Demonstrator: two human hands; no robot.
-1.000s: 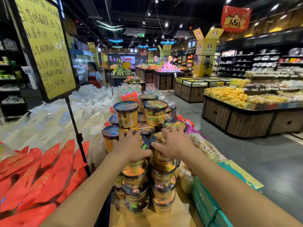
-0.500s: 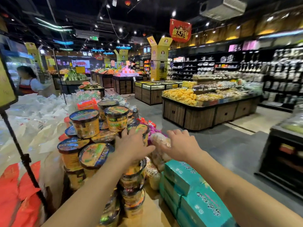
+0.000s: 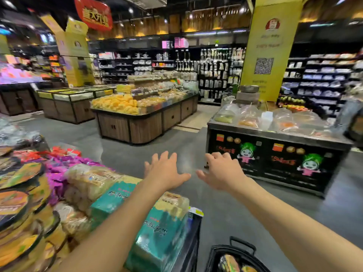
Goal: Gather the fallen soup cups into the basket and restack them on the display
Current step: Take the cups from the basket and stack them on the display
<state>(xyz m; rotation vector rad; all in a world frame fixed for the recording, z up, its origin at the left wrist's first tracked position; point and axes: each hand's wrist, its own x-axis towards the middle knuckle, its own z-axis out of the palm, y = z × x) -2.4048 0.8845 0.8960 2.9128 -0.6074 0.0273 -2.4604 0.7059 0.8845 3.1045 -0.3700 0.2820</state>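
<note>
Right now both arms reach straight out over the grey floor [image 3: 176, 146], and neither hand holds anything. The left hand [image 3: 165, 171] hangs palm down, released, with its fingers spread and straight. The right hand [image 3: 222, 171], just beside it at its 3 o'clock, is equally loose, with its fingers a little bent and its thumb pointing toward the left hand. The 2 hands do not touch.

The soup cups [image 3: 17, 203] are stacked on the display at 8 to 9 o'clock of the view. They are blurred, and their orange, green and black lids tilt toward the camera. At 6 o'clock, below the right forearm, a black basket [image 3: 235, 250] sits low by the corner of the display. At least 1 cup [image 3: 228, 262] with the same kind of lid lies inside; how many more I cannot tell.

Under the left forearm, at 7 o'clock, lie teal boxes [image 3: 163, 232]. Beside them, toward 9 o'clock, are clear bags of pale cakes [image 3: 90, 179] and then purple packets [image 3: 62, 163].

Across the aisle, a wooden island [image 3: 137, 130] heaped with yellow goods stands at 11 o'clock. A black counter [image 3: 275, 154] printed with 2 green-haired cartoon figures stands at 2 o'clock, with a yellow pillar [image 3: 269, 46] behind it.
</note>
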